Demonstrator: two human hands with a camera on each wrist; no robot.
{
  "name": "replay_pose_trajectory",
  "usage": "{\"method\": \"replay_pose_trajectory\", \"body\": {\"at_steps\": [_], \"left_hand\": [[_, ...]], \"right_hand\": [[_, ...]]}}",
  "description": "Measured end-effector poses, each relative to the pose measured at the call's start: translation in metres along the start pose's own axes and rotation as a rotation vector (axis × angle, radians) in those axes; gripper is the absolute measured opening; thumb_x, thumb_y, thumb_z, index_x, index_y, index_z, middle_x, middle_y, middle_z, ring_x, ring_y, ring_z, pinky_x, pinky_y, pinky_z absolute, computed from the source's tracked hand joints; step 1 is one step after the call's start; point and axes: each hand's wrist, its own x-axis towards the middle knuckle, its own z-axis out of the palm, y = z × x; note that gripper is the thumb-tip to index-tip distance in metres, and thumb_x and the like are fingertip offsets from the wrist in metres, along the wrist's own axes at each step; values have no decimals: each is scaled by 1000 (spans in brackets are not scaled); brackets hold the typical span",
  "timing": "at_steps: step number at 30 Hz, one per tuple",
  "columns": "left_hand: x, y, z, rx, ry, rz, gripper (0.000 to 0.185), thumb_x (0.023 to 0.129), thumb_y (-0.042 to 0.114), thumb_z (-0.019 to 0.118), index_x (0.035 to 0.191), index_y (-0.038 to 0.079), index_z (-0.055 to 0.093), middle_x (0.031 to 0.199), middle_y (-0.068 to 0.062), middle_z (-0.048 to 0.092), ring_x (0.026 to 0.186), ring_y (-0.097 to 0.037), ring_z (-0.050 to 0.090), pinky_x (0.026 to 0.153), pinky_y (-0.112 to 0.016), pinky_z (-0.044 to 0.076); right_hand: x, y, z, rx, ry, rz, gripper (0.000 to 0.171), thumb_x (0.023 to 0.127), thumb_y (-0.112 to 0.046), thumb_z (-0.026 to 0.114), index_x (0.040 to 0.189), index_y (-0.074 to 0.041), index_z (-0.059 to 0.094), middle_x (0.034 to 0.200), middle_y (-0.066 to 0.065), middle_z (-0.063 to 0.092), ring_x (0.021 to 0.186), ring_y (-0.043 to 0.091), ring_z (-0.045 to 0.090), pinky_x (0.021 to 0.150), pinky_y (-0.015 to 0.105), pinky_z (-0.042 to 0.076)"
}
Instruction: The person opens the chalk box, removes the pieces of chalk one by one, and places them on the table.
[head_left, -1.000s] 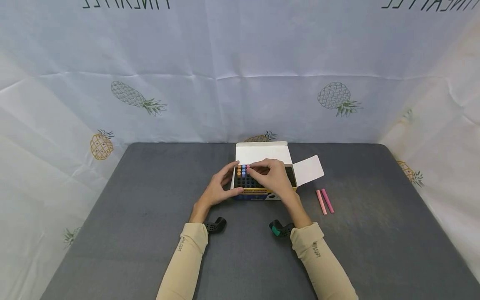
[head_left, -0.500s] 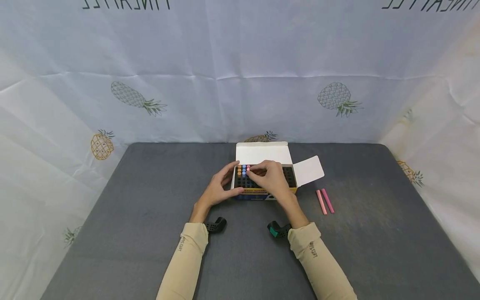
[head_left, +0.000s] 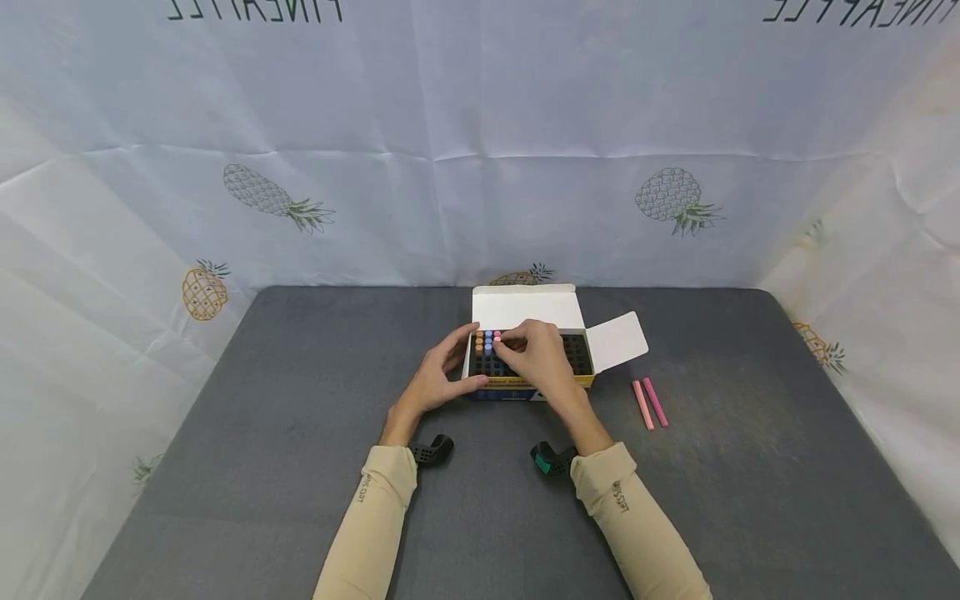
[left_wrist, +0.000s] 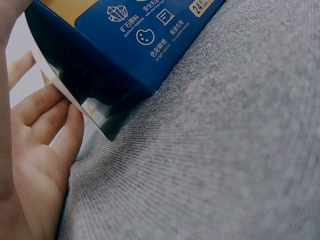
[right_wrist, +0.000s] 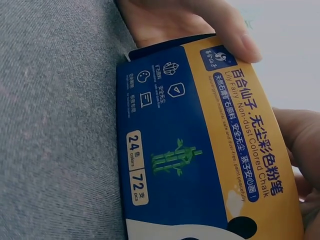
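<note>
A blue and yellow chalk box [head_left: 504, 393] stands on the table with its lid up, and its print reads colored chalk in the right wrist view. My left hand [head_left: 431, 380] holds the box's left end, thumb at the front edge and fingers along the side and back. Over the black holder inside, my right hand [head_left: 542, 360] pinches a pink chalk stick [head_left: 497, 339] at the third column; its lower part is hidden. Orange chalk sticks [head_left: 479, 347] and blue chalk sticks [head_left: 488, 347] stand upright in the holes to its left.
A pale pink chalk stick [head_left: 642, 405] and a magenta chalk stick [head_left: 656, 402] lie right of the box. The white lid [head_left: 527, 307] leans back, and a white side flap [head_left: 617, 340] sticks out right. A printed pineapple cloth [head_left: 450, 217] hangs behind the grey table [head_left: 300, 467].
My right hand and forearm have shifted slightly left and toward me, with the fingertips staying at the pink chalk. My left hand and the box have stayed put.
</note>
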Motion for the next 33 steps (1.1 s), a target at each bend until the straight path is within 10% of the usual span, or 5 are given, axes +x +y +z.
{"method": "replay_pose_trajectory", "body": {"at_steps": [33], "left_hand": [[1, 2, 1, 11, 5, -15, 82, 89, 38, 80, 158, 23, 38, 153, -15, 50, 143, -35, 49, 118, -57, 41]], "right_hand": [[6, -9, -7, 196, 184, -75, 14, 93, -14, 77, 96, -2, 82, 89, 16, 72, 74, 27, 72, 69, 37, 64]]}}
